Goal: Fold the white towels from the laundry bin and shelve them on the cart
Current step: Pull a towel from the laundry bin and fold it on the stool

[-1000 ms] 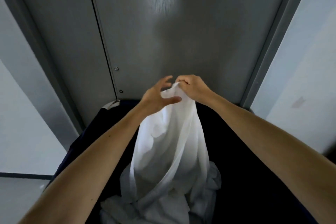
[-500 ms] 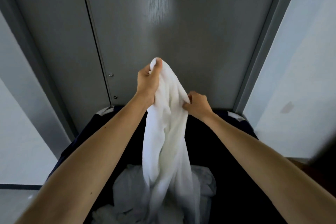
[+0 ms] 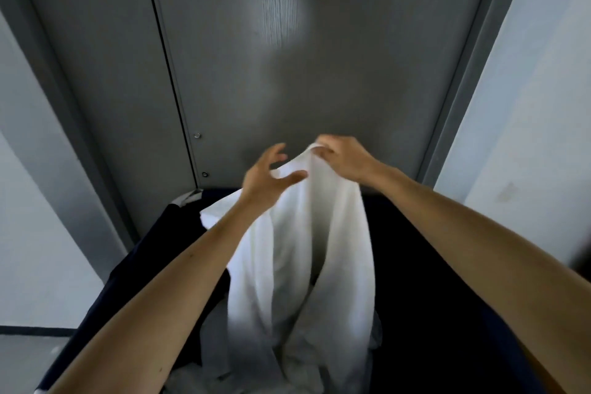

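Note:
A white towel (image 3: 323, 233) hangs in long folds over the dark navy laundry bin (image 3: 431, 281). My right hand (image 3: 343, 155) pinches the towel's top edge and holds it up. My left hand (image 3: 267, 177) is just left of that edge with fingers spread, its thumb against the cloth and nothing gripped. More white towels (image 3: 211, 349) lie crumpled at the bottom of the bin, partly hidden by the hanging one. The cart is out of view.
A grey door (image 3: 287, 57) with a vertical seam stands directly behind the bin. Pale walls (image 3: 537, 105) flank it on both sides. A strip of floor (image 3: 28, 358) shows at lower left.
My left hand has let go of the towel's top and opened. My right hand has moved up from the towel's side to pinch the top edge.

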